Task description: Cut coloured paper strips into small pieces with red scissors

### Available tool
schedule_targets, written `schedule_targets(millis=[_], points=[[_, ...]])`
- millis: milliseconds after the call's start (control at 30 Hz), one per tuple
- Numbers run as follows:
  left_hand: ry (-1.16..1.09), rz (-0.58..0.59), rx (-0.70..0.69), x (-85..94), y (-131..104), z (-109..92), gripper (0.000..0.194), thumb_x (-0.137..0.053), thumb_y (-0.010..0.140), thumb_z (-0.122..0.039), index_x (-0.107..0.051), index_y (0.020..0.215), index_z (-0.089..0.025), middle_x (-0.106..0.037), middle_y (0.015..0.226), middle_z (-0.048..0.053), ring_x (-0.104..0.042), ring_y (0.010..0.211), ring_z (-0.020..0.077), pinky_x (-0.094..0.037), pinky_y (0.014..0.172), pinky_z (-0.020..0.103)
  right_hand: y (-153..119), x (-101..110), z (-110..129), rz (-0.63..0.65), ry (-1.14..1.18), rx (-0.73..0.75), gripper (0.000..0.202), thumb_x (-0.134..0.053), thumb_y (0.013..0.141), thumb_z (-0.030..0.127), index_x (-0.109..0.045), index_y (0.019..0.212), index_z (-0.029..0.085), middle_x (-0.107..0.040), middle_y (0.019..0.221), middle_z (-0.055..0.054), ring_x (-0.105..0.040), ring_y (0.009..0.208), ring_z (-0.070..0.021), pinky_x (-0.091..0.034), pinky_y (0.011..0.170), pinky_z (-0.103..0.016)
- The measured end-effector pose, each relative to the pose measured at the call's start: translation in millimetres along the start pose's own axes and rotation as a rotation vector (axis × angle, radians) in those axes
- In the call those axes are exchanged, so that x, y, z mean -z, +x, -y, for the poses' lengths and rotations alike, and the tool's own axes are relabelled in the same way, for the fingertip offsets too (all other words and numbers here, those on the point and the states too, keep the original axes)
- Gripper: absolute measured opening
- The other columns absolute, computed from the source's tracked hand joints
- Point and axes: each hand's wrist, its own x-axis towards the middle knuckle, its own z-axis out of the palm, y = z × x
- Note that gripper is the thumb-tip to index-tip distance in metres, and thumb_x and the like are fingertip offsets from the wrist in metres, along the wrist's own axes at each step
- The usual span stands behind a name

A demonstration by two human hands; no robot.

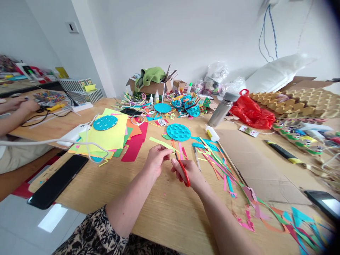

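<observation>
Between the fingers of my left hand [157,157] is a narrow yellow-green paper strip [160,142], pinched near its right end. My right hand [191,173] is closed around the red handles of a pair of scissors [183,170]. Their blades point up and away, close to the strip's end by my left fingertips. Just beyond the hands lies a blue disc with a bumpy surface [178,132]. Cut strips of coloured paper [212,156] are scattered to the right of my right hand, and a pen-like tool [197,159] lies beside them.
Stacked coloured paper [114,136] and a black phone [58,181] lie to the left. A steel bottle [222,109], a red plastic bag [252,111], a cardboard sheet [255,166] and egg trays [297,101] occupy the right. Another person's hand [29,106] is at the far left.
</observation>
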Motion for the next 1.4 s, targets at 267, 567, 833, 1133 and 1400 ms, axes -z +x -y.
schedule_targets(millis=[267,567,833,1133,1400], points=[[0.025,0.069,0.013,1.5,-0.1,2.7,0.014,-0.07,0.055,-0.017,-0.057,0.057,-0.013,-0.056,0.053,-0.001,-0.05,0.05,0.0088,-0.039,0.055,0.025,0.0,1.4,-2.9,-0.031,0.018,0.038,0.054,-0.053,0.077,0.062,-0.065,0.065,0.011,-0.055,0.047,-0.002,-0.048,0.04,-0.0101,-0.035,0.038,-0.019],[0.057,0.069,0.024,0.7,-1.5,1.9,0.016,-0.072,0.053,-0.019,-0.058,0.056,-0.014,-0.057,0.053,0.0,-0.051,0.05,0.0098,-0.04,0.053,0.025,1.4,2.5,-5.0,-0.038,0.017,0.017,0.054,-0.055,0.075,0.063,-0.064,0.063,0.012,-0.054,0.045,-0.002,-0.047,0.038,-0.0097,-0.034,0.036,-0.019],[0.094,0.189,0.083,1.2,-2.9,1.6,0.017,-0.071,0.057,-0.025,-0.061,0.055,-0.012,-0.056,0.051,0.002,-0.051,0.049,0.011,-0.041,0.052,0.026,1.1,1.4,-5.2,-0.037,0.041,0.026,0.053,-0.056,0.075,0.063,-0.064,0.063,0.012,-0.052,0.044,-0.001,-0.045,0.036,-0.0091,-0.033,0.035,-0.019],[0.092,0.218,0.096,1.9,-2.1,2.0,0.015,-0.068,0.058,-0.023,-0.06,0.052,-0.012,-0.055,0.049,0.001,-0.05,0.047,0.0109,-0.041,0.05,0.026,0.3,3.3,-4.4,-0.016,0.051,0.036,0.053,-0.056,0.074,0.063,-0.062,0.062,0.012,-0.052,0.045,-0.001,-0.046,0.038,-0.0095,-0.033,0.036,-0.019],[0.083,0.223,0.092,1.8,-3.5,1.1,0.014,-0.069,0.058,-0.023,-0.06,0.053,-0.013,-0.055,0.051,0.002,-0.051,0.048,0.011,-0.042,0.052,0.026,-0.3,3.5,-2.2,-0.028,0.021,0.024,0.054,-0.055,0.075,0.064,-0.062,0.061,0.012,-0.052,0.045,-0.001,-0.047,0.037,-0.0097,-0.034,0.036,-0.02]])
